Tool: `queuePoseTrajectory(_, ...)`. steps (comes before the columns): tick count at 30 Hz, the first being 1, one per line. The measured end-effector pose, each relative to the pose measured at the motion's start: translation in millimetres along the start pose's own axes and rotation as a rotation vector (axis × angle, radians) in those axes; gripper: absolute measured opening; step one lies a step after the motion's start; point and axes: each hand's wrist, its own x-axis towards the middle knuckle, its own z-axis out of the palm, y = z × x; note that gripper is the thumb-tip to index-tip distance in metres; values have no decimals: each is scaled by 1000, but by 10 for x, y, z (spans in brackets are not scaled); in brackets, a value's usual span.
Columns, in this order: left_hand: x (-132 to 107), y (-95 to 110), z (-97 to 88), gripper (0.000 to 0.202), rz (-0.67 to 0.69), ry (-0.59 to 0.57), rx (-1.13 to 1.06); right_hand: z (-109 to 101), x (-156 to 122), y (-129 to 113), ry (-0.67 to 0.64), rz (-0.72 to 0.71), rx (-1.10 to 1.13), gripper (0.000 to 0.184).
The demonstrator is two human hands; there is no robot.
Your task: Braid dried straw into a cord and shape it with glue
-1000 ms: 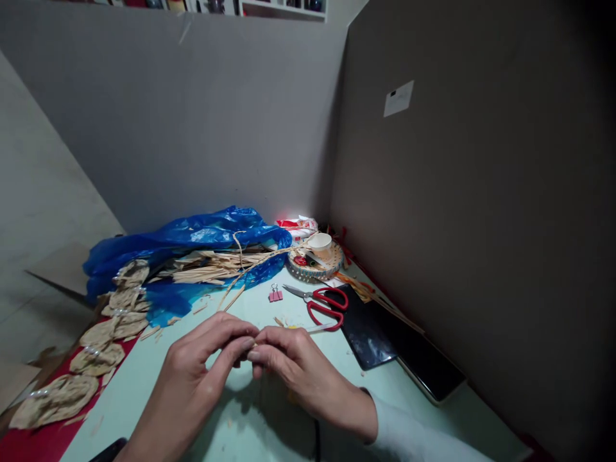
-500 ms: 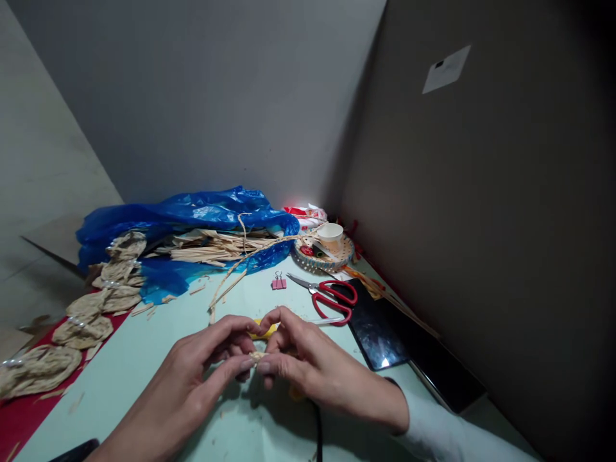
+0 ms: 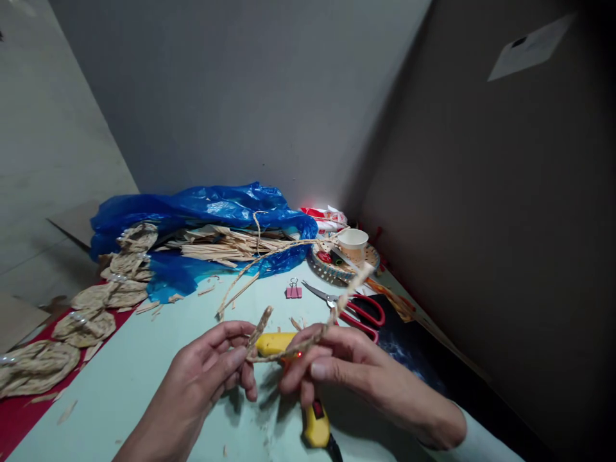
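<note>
- The counter point(image 3: 144, 346), pale green, runs up to the grey wall at its far edge.
- A blue plastic bag point(image 3: 212, 204) lies crumpled across the far left corner.
- The left hand point(image 3: 212, 369), over the near part of the counter, pinches a short straw cord between thumb and fingers.
- The right hand point(image 3: 359, 369) is half curled, the cord running across its forefinger; whether it grips, I cannot tell.
- Looped straw pieces point(image 3: 89, 325) line the left edge.
- A straw bundle point(image 3: 231, 247) rests on the bag.
- A woven basket point(image 3: 322, 269) sits near the far right corner.
- Red-handled scissors point(image 3: 331, 299) lie towards the right edge, partly behind the right hand.
- A yellow tool point(image 3: 274, 343) lies below the hands.
- The short straw cord point(image 3: 332, 316) bends at the left hand and slants up past the right.
- A paper cup point(image 3: 353, 242) stands in the basket.
- A pink binder clip point(image 3: 294, 292) sits just left of the scissors.
</note>
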Motion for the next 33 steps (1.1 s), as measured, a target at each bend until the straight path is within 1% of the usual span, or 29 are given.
queuePoseTrajectory(3, 0, -55, 34, 31, -39, -1, -86, 131, 39, 77, 86, -114, -162, 38)
queuePoseTrajectory(4, -4, -76, 48, 31, -47, -12, -103, 179, 50, 111, 115, -171, -221, 38)
queuePoseTrajectory(6, -15, -114, 75, 30, -65, -38, -125, 250, 62, 184, 175, -297, -363, 25)
queuePoseTrajectory(8, -33, -137, 100, 29, -80, -69, -144, 269, 59, 251, 234, -433, -587, 10)
queuePoseTrajectory(9, -43, -139, 110, 28, -85, -82, -153, 260, 53, 280, 265, -500, -708, 5)
queuePoseTrajectory(11, -61, -130, 127, 25, -89, -107, -170, 225, 40, 334, 293, -589, -882, 7)
queuePoseTrajectory(12, -66, -120, 132, 23, -90, -116, -175, 207, 37, 361, 301, -611, -919, 9)
queuePoseTrajectory(15, -64, -99, 143, 18, -90, -152, -168, 173, 53, 445, 343, -639, -933, 13)
queuePoseTrajectory(17, -55, -101, 145, 15, -87, -155, -162, 170, 73, 485, 360, -714, -931, 12)
queuePoseTrajectory(19, -52, -111, 145, 13, -86, -134, -172, 173, 83, 486, 335, -812, -972, 16)
queuePoseTrajectory(22, -67, -114, 147, 13, -102, -89, -208, 179, 58, 426, 259, -917, -1121, 30)
queuePoseTrajectory(23, -75, -109, 151, 14, -110, -81, -219, 183, 44, 403, 240, -932, -1171, 31)
queuePoseTrajectory(25, -87, -98, 162, 16, -128, -76, -234, 197, 14, 374, 234, -938, -1241, 23)
queuePoseTrajectory(27, -93, -95, 174, 18, -143, -79, -236, 214, -7, 374, 251, -943, -1266, 16)
queuePoseTrajectory(28, -94, -100, 178, 19, -148, -84, -232, 221, -13, 382, 249, -939, -1270, 16)
queuePoseTrajectory(33, -104, -175, 181, 24, -163, -123, -182, 221, -10, 400, 219, -974, -1210, 28)
